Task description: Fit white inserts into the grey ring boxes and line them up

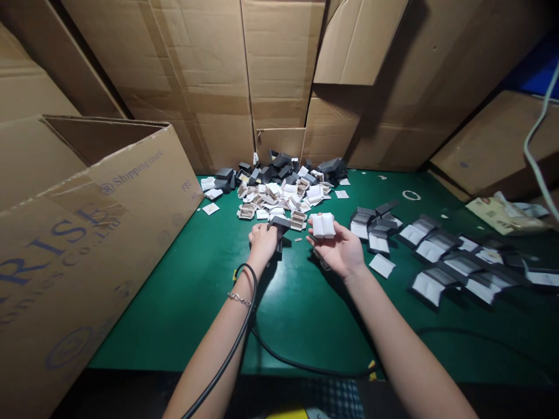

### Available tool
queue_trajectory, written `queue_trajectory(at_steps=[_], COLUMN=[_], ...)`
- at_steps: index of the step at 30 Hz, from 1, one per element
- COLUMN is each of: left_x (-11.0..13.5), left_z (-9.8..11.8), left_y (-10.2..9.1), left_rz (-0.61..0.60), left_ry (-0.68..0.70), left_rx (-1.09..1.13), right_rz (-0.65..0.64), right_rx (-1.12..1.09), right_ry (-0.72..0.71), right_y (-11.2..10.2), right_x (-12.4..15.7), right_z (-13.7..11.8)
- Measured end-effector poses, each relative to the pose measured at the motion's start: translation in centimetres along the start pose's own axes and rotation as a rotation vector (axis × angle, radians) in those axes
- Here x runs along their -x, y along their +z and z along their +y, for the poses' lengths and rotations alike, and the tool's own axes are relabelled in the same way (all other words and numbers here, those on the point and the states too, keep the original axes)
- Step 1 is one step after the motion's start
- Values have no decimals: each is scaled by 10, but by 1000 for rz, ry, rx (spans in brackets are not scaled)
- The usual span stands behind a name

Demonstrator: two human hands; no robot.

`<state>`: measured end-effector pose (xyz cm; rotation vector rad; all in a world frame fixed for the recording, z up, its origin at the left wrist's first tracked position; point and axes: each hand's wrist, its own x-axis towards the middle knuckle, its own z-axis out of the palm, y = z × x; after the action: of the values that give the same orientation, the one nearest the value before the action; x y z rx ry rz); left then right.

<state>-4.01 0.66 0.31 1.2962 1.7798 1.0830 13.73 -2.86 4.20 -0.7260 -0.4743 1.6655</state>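
Note:
My left hand (262, 243) is closed around a small black hinged box (280, 223), just over the green table. My right hand (344, 251) is turned palm up, and a white padded box insert (324, 226) rests in its fingers. The insert shows two puffy halves with a crease between them. Just beyond both hands lies a heap of white and tan inserts (279, 198). Behind these, black boxes (283, 166) are piled up, some with lids raised. What lies beneath my right hand is mostly hidden.
Several open black boxes with white linings (432, 247) stand to the right, near a loose white pad (382, 266). A large carton (100, 233) borders the left side. Cardboard walls (209, 75) close off the back. A black cable (305, 368) crosses my left forearm and the table front.

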Motion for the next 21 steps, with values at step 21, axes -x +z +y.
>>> queue_trajectory(at_steps=[21], left_x=[33], left_z=[25], left_y=[-10], left_rz=[213], left_ry=[743], left_rx=[-70], right_rz=[-133], right_rx=[-21], right_ry=[20], right_y=[8], right_x=[9], right_z=[8])
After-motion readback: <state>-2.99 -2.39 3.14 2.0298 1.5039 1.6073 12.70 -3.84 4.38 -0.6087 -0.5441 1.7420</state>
